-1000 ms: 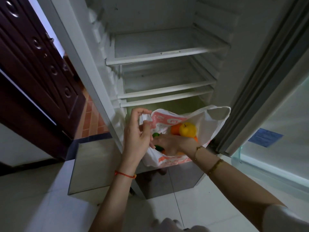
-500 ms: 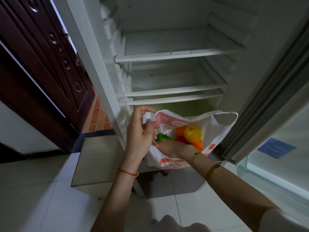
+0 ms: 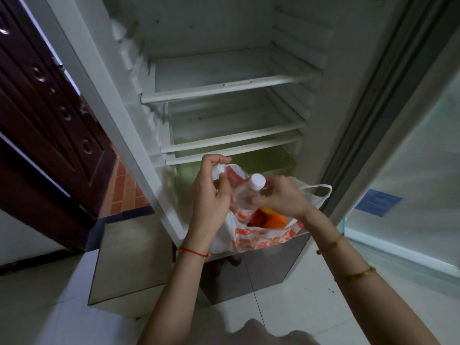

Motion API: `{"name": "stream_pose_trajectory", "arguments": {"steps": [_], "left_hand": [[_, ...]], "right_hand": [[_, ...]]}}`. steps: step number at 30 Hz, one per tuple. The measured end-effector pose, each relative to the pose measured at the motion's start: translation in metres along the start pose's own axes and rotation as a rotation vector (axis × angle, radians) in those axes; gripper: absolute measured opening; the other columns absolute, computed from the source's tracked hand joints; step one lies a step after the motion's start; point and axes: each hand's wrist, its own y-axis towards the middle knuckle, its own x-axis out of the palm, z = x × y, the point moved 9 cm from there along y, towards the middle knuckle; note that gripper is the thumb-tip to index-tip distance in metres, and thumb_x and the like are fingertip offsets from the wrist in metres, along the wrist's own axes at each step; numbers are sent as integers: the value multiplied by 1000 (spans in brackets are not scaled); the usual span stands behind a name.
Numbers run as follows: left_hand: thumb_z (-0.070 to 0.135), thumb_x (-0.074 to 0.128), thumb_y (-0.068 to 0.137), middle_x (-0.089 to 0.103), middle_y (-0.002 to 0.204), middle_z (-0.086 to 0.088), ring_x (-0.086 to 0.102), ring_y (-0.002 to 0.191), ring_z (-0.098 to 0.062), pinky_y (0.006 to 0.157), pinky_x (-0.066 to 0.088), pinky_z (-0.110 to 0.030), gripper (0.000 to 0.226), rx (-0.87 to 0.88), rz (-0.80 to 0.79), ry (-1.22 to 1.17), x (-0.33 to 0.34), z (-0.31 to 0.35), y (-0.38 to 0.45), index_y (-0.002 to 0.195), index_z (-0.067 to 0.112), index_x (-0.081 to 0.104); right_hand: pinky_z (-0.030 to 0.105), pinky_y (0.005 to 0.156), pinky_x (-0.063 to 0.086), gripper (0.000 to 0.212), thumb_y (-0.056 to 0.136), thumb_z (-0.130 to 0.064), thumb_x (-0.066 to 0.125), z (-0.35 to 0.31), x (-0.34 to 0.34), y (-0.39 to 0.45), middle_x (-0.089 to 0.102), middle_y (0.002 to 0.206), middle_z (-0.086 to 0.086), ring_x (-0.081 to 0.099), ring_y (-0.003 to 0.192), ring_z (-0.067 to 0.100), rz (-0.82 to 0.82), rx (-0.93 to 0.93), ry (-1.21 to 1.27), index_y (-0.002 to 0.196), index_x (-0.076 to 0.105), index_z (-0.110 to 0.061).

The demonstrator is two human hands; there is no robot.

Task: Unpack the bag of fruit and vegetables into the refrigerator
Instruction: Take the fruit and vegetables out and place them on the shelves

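Our left hand (image 3: 211,195) pinches the bag (image 3: 258,239) handle, keeping its mouth open at the refrigerator (image 3: 224,90) base, while our right hand (image 3: 281,197) grips what seems a clear bottle (image 3: 246,195), lifting it clear.

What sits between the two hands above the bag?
A clear bottle with a white cap, gripped by the right hand, beside the left hand; head view.

The scene is dim and bluish, with no lamp lit inside the refrigerator (image 3: 224,70). Soft daylight brightens the pale floor (image 3: 49,307) on the near left. Both hands (image 3: 211,195) (image 3: 281,197) are motion-blurred. Wide-angle distortion bends the refrigerator's side walls outward toward the edges.
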Motion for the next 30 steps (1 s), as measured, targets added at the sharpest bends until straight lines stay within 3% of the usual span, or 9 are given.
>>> {"name": "stream_pose_trajectory", "arguments": {"steps": [3, 8, 11, 16, 19, 23, 26, 28, 30], "left_hand": [[-4, 46, 98, 60, 113, 20, 61, 52, -20, 49, 56, -41, 32, 39, -45, -19, 15, 12, 3, 113, 24, 50], [-5, 44, 99, 65, 102, -3, 60, 49, -16, 46, 53, -28, 27, 70, -115, -32, 43, 23, 9, 114, 16, 51], [-4, 43, 100, 62, 83, -10, 59, 47, -11, 44, 53, -24, 27, 44, -163, -61, 59, 23, 11, 116, 16, 52], [-4, 44, 101, 64, 94, -16, 62, 46, -12, 44, 49, -17, 25, 41, -177, -36, 73, 20, 17, 116, 14, 53], [-3, 46, 99, 67, 108, -11, 66, 56, -17, 48, 53, -22, 27, 54, -169, -5, 76, 17, 20, 113, 19, 53], [-5, 47, 98, 63, 115, 4, 66, 61, -16, 52, 49, -13, 27, 68, -147, 16, 75, 18, 22, 114, 16, 53], [-4, 48, 98, 60, 123, 8, 67, 73, -19, 61, 55, -17, 28, 83, -140, 20, 72, 18, 23, 113, 19, 52], [-3, 48, 98, 60, 123, 9, 67, 74, -13, 63, 58, -25, 27, 82, -127, 34, 69, 19, 22, 114, 19, 52], [-3, 48, 99, 59, 124, 8, 66, 70, -3, 55, 52, -15, 25, 68, -116, 32, 67, 20, 21, 116, 15, 53]], "right_hand": [[34, 83, 59, 39, 66, -53, 73, 2, -44, -27, 74, 91, -16, 69, 87, -2, 217, 72, 63, 100, 70, -34], [45, 77, 60, 44, 66, -61, 75, 19, -107, -74, 75, 82, -10, 71, 81, 6, 520, 199, 173, 94, 74, -28], [40, 73, 60, 54, 63, -61, 74, 24, -142, -108, 77, 86, -2, 69, 81, 3, 670, 225, 200, 99, 75, -20], [43, 85, 59, 51, 64, -61, 71, 36, -192, -166, 77, 92, -1, 72, 89, 7, 870, 308, 30, 101, 74, -25], [33, 77, 57, 44, 72, -53, 74, 48, -207, -186, 77, 95, 4, 69, 85, 9, 906, 375, -136, 103, 74, -21], [32, 66, 48, 36, 77, -43, 75, 82, -207, -195, 76, 92, 7, 71, 84, 24, 902, 476, -232, 102, 73, -16], [32, 67, 50, 36, 77, -42, 75, 119, -198, -189, 75, 95, 9, 70, 87, 28, 855, 536, -219, 101, 72, -15], [35, 70, 52, 38, 78, -41, 74, 138, -189, -183, 75, 101, 11, 70, 89, 29, 813, 565, -205, 104, 71, -13], [30, 68, 45, 37, 82, -37, 72, 153, -179, -176, 74, 105, 12, 66, 85, 27, 771, 591, -184, 106, 70, -9]]}}
